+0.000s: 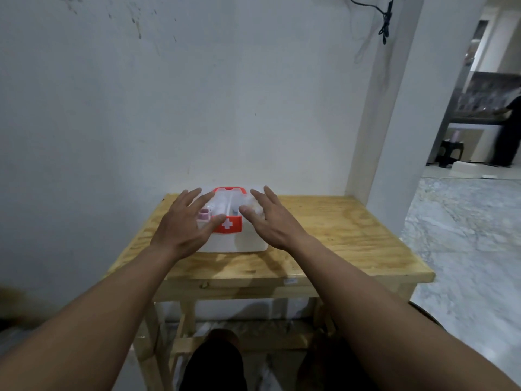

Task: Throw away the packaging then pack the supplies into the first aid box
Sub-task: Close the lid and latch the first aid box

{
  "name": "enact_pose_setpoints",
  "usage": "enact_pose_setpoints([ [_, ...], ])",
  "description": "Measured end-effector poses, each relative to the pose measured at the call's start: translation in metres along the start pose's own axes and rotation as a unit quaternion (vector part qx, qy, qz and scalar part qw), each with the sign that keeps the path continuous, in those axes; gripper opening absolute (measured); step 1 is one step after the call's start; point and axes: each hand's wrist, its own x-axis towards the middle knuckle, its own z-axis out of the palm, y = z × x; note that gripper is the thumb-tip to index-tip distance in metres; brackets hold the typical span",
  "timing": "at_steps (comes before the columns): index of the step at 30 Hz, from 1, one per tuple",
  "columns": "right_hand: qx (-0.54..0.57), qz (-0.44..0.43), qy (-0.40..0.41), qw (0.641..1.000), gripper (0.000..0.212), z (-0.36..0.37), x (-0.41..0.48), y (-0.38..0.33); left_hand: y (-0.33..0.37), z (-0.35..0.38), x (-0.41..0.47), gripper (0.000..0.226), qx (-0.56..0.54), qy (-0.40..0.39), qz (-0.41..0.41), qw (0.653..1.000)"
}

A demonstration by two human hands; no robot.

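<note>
First aid box (234, 235) sits directly under both hands, white with a red panel bearing a white cross on its near face and a red handle at its far edge. The left hand (183, 224) is spread open, palm down, fingers splayed over the left half of the clear lid, and its thumb lies across the left edge of the red panel. The right hand (270, 218) is likewise open and flat, fingers fanned over the right half of the lid, thumb pointing inward toward the cross. Neither hand grips anything; whether the palms actually press on the lid or hover just above it cannot be told. Through the lid, just beyond the left thumb, a small pinkish item (204, 214) shows inside the box, too blurred to identify.

Beneath the box and both wrists lies a light wooden table (338, 235), with the box toward its far left part, near the white wall (197, 94) beyond the fingertips. Out past the right hand, a doorway opens onto a marbled floor (465, 235), where another person (507, 131) in dark clothes stands far off.
</note>
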Motion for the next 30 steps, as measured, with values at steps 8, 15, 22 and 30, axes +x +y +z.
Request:
enact_pose_setpoints([
  [8, -0.038, -0.001, 0.004, 0.999, 0.085, -0.0002, 0.0013, 0.0026, -0.0036, -0.0038, -0.0052, 0.096, -0.048, -0.012, -0.015, 0.999],
  [15, -0.035, -0.002, 0.010, 0.999, 0.089, -0.0021, -0.0002, 0.0032, -0.0083, -0.0076, -0.0063, 0.098, -0.037, -0.020, -0.005, 0.999],
  [22, -0.047, -0.011, 0.019, 0.999, 0.092, 0.0004, -0.0016, 0.0045, -0.0093, -0.0047, -0.0078, 0.093, -0.052, -0.004, 0.000, 0.999],
  [30, 0.024, -0.004, 0.024, 0.999, 0.099, 0.0054, -0.0026, 0.0083, -0.0106, 0.0012, -0.0065, 0.102, -0.098, 0.015, -0.016, 0.995],
])
